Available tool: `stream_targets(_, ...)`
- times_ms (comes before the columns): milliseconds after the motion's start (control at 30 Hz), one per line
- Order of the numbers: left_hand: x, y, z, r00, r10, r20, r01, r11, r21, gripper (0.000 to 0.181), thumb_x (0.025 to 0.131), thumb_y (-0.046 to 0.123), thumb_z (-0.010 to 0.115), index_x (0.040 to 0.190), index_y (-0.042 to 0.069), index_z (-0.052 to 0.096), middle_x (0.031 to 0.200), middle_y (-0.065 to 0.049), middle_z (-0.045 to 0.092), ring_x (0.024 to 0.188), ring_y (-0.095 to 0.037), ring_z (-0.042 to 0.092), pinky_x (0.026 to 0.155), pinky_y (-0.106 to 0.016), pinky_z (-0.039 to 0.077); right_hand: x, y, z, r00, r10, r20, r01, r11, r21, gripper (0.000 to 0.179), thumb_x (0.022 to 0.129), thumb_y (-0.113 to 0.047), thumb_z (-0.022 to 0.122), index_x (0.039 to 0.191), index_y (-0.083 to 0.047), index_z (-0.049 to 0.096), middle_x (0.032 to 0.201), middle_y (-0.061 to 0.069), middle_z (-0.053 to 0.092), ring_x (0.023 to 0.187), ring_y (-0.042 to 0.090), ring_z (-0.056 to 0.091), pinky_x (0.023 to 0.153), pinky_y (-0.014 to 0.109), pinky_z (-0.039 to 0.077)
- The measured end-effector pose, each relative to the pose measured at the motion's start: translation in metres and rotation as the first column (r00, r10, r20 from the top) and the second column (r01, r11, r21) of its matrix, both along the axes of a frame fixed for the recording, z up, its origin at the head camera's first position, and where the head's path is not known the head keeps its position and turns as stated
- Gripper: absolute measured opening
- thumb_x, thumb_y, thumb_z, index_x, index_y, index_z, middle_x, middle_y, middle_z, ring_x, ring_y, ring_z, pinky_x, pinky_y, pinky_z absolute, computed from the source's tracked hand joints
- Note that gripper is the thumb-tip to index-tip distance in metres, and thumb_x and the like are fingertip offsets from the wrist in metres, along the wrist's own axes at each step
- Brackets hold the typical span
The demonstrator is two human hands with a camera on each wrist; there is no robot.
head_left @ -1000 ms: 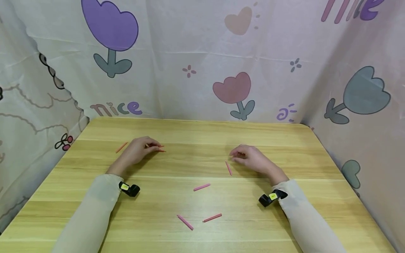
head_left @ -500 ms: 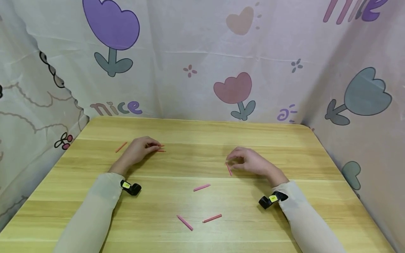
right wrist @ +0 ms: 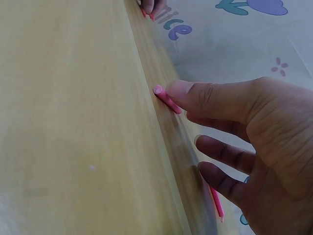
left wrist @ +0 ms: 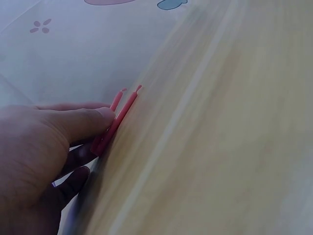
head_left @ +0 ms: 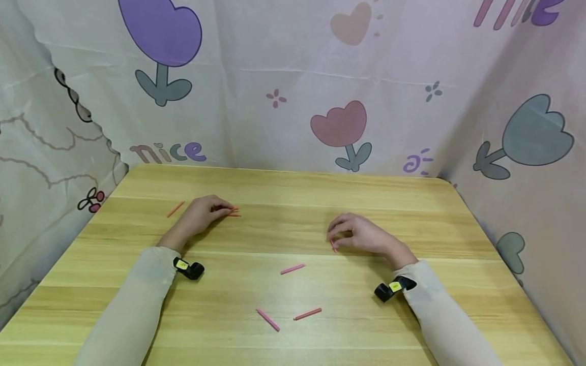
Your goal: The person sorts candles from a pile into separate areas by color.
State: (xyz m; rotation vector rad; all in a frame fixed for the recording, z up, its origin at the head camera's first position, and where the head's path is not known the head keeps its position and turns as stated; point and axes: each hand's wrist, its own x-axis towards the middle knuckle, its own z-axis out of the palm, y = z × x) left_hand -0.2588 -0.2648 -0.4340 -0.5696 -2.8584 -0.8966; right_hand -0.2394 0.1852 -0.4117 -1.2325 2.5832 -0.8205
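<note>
Two small red-orange candles with short wicks are pinched side by side between the thumb and fingers of my left hand, just above or on the table. My right hand has curled fingers about a pink candle, the thumb against it and the index finger behind. In the right wrist view a second pink candle shows below the little fingers; whether it is held or lying there, I cannot tell. A single orange candle lies left of my left wrist.
On the wooden table, nearer the front, lie a pink candle, a purplish-pink candle and a red-pink candle. A printed cloth hangs behind the table and along both sides.
My right hand has come slightly down and left, and its thumb and fingers have closed about the pink candle. My left hand stays in place with its two candles; the view has tilted slightly.
</note>
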Motion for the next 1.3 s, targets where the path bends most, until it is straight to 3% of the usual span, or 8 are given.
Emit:
stream_targets(633, 0.0012, -0.0002, -0.001, 1.0, -0.005, 0.005, 0.005, 1.0, 0.021, 0.019, 0.095, 0.018, 0.066, 0.109, 0.01, 0.076, 0.103, -0.008, 0.07, 0.097, -0.027, 0.064, 0.085, -0.046, 0.049, 0.0008, 0.0031, 0.0014, 1.0, -0.028, -0.001, 0.028, 0.999, 0.031, 0.02, 0.087, -0.018, 0.075, 0.107, -0.017, 0.077, 0.121, -0.001, 0.065, 0.117, 0.025, 0.053, 0.101, 0.047, 0.039)
stream_targets(900, 0.0027, -0.0001, -0.0009, 1.0, -0.011, -0.016, 0.011, 1.0, 0.018, 0.016, 0.095, 0.015, 0.066, 0.106, 0.009, 0.076, 0.101, -0.008, 0.071, 0.096, -0.028, 0.064, 0.085, -0.047, 0.049, 0.0001, 0.0024, -0.0017, 0.999, -0.038, -0.025, 0.039, 0.999, 0.022, 0.006, 0.087, -0.017, 0.076, 0.091, -0.022, 0.077, 0.111, -0.003, 0.064, 0.109, 0.02, 0.054, 0.097, 0.043, 0.042)
stream_targets(1300, 0.0044, 0.0011, -0.0016, 1.0, -0.018, -0.005, 0.018, 1.0, 0.019, 0.016, 0.094, 0.015, 0.066, 0.106, 0.008, 0.076, 0.1, -0.008, 0.07, 0.094, -0.026, 0.064, 0.084, -0.046, 0.049, 0.003, 0.0015, 0.0019, 0.999, -0.011, -0.031, 0.013, 0.999, 0.042, 0.008, 0.089, -0.015, 0.074, 0.088, -0.023, 0.075, 0.092, -0.012, 0.062, 0.09, 0.011, 0.056, 0.082, 0.033, 0.048)
